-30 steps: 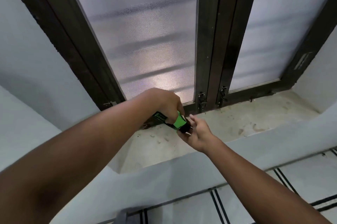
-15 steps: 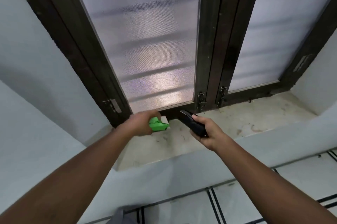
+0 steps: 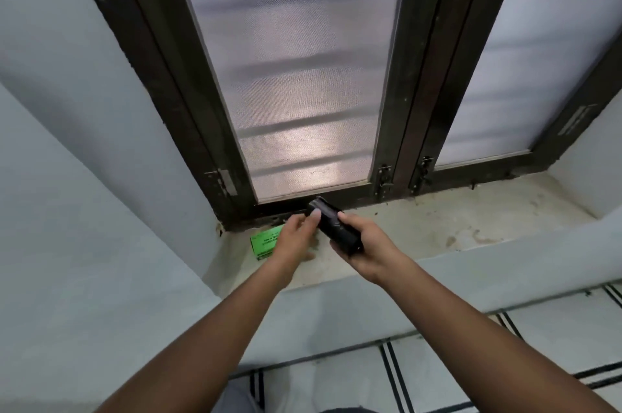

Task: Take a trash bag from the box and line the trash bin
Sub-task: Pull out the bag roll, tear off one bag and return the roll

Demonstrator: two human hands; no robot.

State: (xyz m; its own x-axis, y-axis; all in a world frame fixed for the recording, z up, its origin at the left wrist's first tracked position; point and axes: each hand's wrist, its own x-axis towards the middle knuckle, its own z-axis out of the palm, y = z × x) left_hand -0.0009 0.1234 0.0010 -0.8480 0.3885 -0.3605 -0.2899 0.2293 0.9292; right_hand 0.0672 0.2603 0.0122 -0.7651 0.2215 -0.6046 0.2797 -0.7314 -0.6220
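A black roll of trash bags is held above the window sill by my right hand, whose fingers curl round its lower half. My left hand reaches across to the roll's far end, thumb and fingertips touching it there. The green bag box lies flat on the sill's left end, partly hidden behind my left hand. No trash bin can be seen.
The stained concrete sill runs along a dark-framed window with frosted panes. White walls close in on the left and right. A tiled floor with black stripes lies below the ledge.
My right hand drew the black roll out of the green box. My left hand set the box down on the sill's left end and has come over to the roll's tip.
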